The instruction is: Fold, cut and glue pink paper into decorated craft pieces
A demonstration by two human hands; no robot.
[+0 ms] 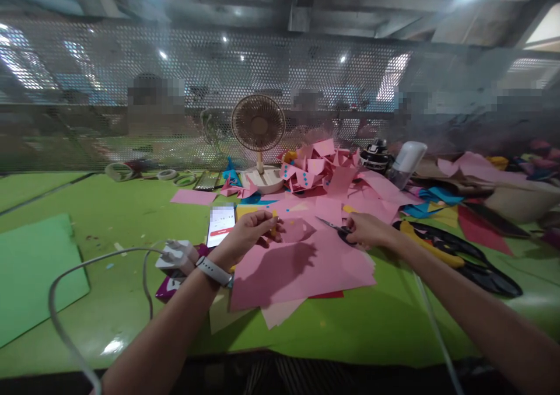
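Observation:
My left hand (249,231), with a white watch on its wrist, pinches a small piece of pink paper (294,229) above the green table (109,220). My right hand (370,230) is closed on the dark handles of a pair of scissors (333,227), whose blades point left toward that piece. Under both hands lies a large pink sheet (301,269) on top of other coloured sheets.
A phone (221,224) with a lit screen lies left of my left hand. A white charger (175,255) and its cable sit nearer left. A small fan (259,126) stands behind, beside a heap of folded pink paper (319,170). A green mat (35,272) lies far left.

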